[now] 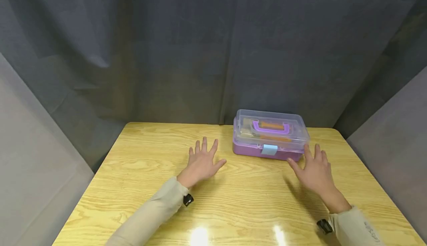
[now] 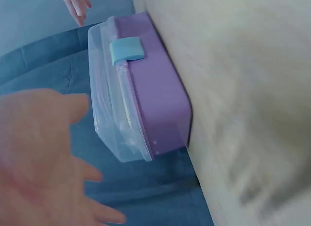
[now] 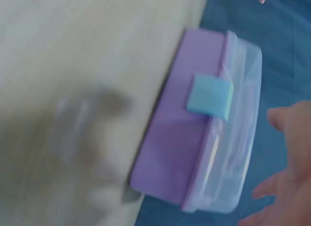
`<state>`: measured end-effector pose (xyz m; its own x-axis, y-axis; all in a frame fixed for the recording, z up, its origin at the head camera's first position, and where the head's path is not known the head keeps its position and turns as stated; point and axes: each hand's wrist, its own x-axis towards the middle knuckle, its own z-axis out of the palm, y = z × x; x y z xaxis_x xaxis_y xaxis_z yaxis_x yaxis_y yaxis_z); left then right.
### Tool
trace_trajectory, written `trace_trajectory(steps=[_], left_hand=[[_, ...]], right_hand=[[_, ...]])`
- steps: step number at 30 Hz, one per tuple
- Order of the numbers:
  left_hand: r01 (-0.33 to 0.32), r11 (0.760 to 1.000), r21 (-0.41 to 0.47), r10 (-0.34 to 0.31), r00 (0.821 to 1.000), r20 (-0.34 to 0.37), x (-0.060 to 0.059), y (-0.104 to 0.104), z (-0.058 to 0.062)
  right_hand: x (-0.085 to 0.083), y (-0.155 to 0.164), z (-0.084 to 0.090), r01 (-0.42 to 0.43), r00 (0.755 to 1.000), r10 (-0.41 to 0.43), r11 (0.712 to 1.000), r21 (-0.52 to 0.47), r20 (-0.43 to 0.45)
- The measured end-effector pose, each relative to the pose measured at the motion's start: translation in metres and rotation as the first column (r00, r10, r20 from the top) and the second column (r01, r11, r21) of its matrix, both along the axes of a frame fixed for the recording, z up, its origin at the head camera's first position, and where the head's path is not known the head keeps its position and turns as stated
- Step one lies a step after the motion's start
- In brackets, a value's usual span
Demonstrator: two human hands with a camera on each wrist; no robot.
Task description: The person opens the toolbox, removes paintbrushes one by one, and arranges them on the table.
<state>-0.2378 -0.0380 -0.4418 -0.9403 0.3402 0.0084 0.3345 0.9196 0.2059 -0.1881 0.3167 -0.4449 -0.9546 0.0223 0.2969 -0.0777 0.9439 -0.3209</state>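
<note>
A purple storage box (image 1: 248, 149) with a clear lid (image 1: 297, 122) stands at the back right of the table. Its lid is down, and a light blue latch (image 1: 269, 149) sits on the front. A purple handle (image 1: 271, 128) lies on top; orange and pale items show dimly through the plastic. My left hand (image 1: 201, 164), fingers spread and holding nothing, hovers over the table to the left of the box. Close to the box's front right corner is my right hand (image 1: 315, 172), also spread and holding nothing, its fingertips overlapping that corner in the head view.
The box rests on a wood-grain table (image 1: 150, 157) with rounded back corners. Behind it hangs a dark curtain (image 1: 180, 53), and grey panels (image 1: 33, 157) flank both sides. Dark wrist devices (image 1: 188, 200) show at both cuffs.
</note>
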Motion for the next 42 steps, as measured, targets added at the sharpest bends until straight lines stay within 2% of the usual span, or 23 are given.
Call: trace_trajectory(steps=[2,5,10,13,16,20,23,32,37,39,42], left_hand=[[0.004,0.997,0.080,-0.005,1.000,0.007,-0.015,0.016,0.006],[0.003,0.978,0.208,-0.008,1.000,0.020,-0.037,0.039,0.013],[0.024,0.908,0.419,-0.065,0.994,0.083,-0.067,0.068,0.017],[0.032,0.866,0.500,-0.103,0.988,0.116,-0.081,0.079,0.015],[0.006,0.833,0.554,-0.098,0.986,0.137,-0.092,0.086,0.012],[-0.073,0.774,0.629,-0.060,0.981,0.187,-0.101,0.094,0.006],[-0.106,0.735,0.670,-0.042,0.979,0.201,-0.105,0.098,0.000],[-0.070,0.636,0.768,-0.088,0.983,0.162,-0.118,0.102,-0.014],[-0.067,0.614,0.786,-0.099,0.982,0.161,-0.121,0.102,-0.015],[-0.070,0.619,0.783,-0.098,0.981,0.165,-0.121,0.102,-0.016],[-0.081,0.626,0.776,-0.095,0.979,0.179,-0.121,0.101,-0.018]], right_hand=[[-0.011,0.007,0.006,-0.002,0.999,0.001,0.999,-0.036,-0.045],[-0.029,0.017,0.016,0.010,0.999,-0.015,0.993,-0.117,-0.040],[-0.057,0.029,0.025,0.064,0.998,-0.059,0.977,-0.205,0.034],[-0.069,0.034,0.024,0.083,0.994,-0.063,0.967,-0.240,0.087],[-0.079,0.037,0.019,0.076,0.991,-0.041,0.954,-0.289,0.128],[-0.090,0.038,0.013,0.059,0.988,-0.003,0.929,-0.365,0.152],[-0.097,0.038,0.008,0.056,0.985,0.021,0.901,-0.430,0.173],[-0.109,0.038,0.005,0.019,0.977,0.107,0.820,-0.573,0.185],[-0.112,0.041,0.004,0.006,0.971,0.147,0.772,-0.636,0.188],[-0.112,0.041,0.003,0.005,0.967,0.160,0.762,-0.648,0.196],[-0.111,0.041,0.001,0.015,0.961,0.168,0.765,-0.643,0.222]])
